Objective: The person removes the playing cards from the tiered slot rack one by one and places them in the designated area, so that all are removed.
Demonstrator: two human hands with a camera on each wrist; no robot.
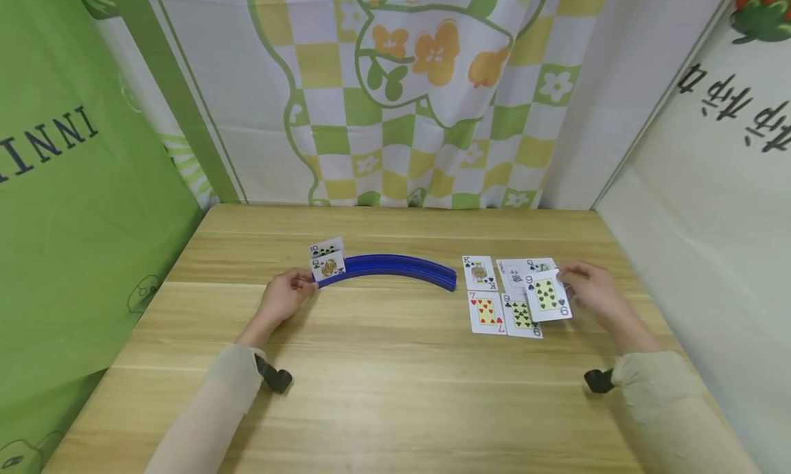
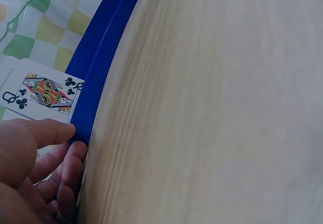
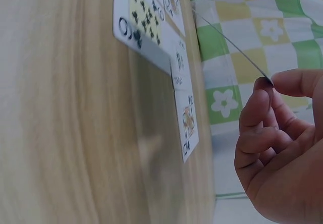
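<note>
A curved blue card holder point(image 1: 395, 263) lies across the table's back middle. Thumb and fingers of my left hand point(image 1: 285, 297) grip its left end. Standing in the holder beside that hand is a queen of clubs point(image 2: 48, 93), with a black ten point(image 1: 325, 246) rising behind it. My right hand point(image 1: 592, 290) pinches a nine of spades point(image 1: 547, 298) by its upper right corner, thumb against fingertips. In the right wrist view that card shows edge-on, raised off the table. It overlaps a nine of clubs point(image 1: 518, 316) and a joker point(image 1: 511, 275) in the head view.
Face up on the table, a king of spades point(image 1: 479, 273) and a seven of hearts point(image 1: 486, 313) lie left of the other cards. A partly covered face card point(image 1: 546, 262) lies behind the held nine. Printed cloth point(image 1: 395, 130) hangs beyond the table's back edge.
</note>
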